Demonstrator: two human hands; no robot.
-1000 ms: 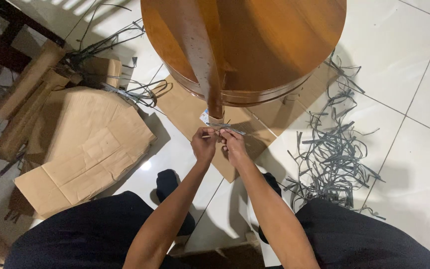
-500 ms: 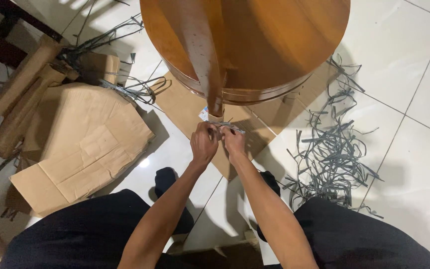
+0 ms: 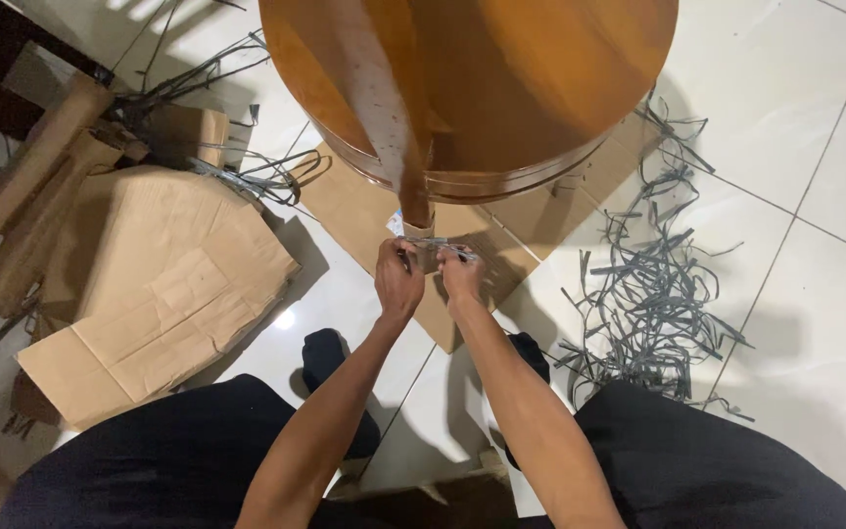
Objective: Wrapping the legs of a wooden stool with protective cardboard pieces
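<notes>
Both hands pinch a thin grey strap (image 3: 440,245) wrapped round the table leg (image 3: 413,211) tip: left hand (image 3: 399,279) closed on its near end, right hand (image 3: 462,279) just beside. The strap looks light, stiff and springy, best gripped near the ends.

Both bare forearms extended forward from lap, converging. Left hand (image 3: 399,279) and right hand (image 3: 462,277) side by side, nearly touching, backs toward camera, fingers curled in pinching grip, wrists straight. Knees in black trousers flank forearms.
</notes>
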